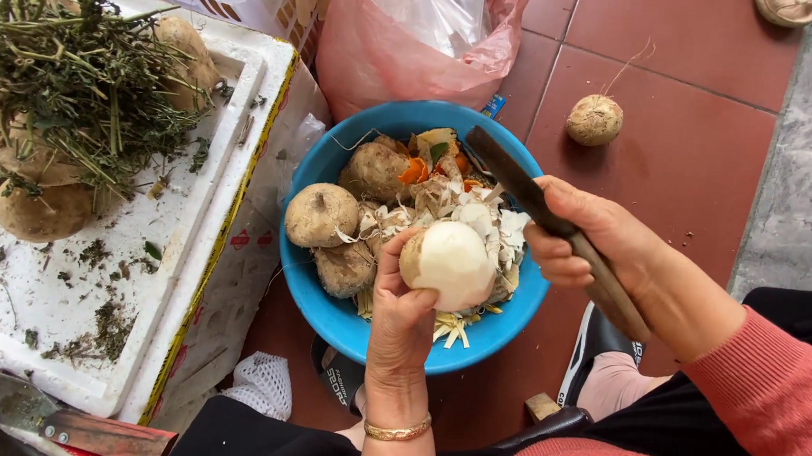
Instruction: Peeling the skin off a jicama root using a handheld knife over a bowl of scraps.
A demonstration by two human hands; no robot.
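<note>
My left hand [401, 321] holds a round root [451, 263], mostly peeled white, over a blue bowl [333, 314]. My right hand [591, 241] grips a dark-bladed knife [523, 190] by its wooden handle, blade pointing up-left just above the root. Inside the bowl lie three unpeeled brown roots [321, 214] among pale peelings [488, 219] and orange scraps.
A white foam lid [85, 329] at left carries green stems [74, 71] and more brown roots [40, 212]. A pink plastic bag [380, 55] stands behind the bowl. One root [594, 119] lies on the red tiled floor. A cleaver [50, 417] rests at bottom left.
</note>
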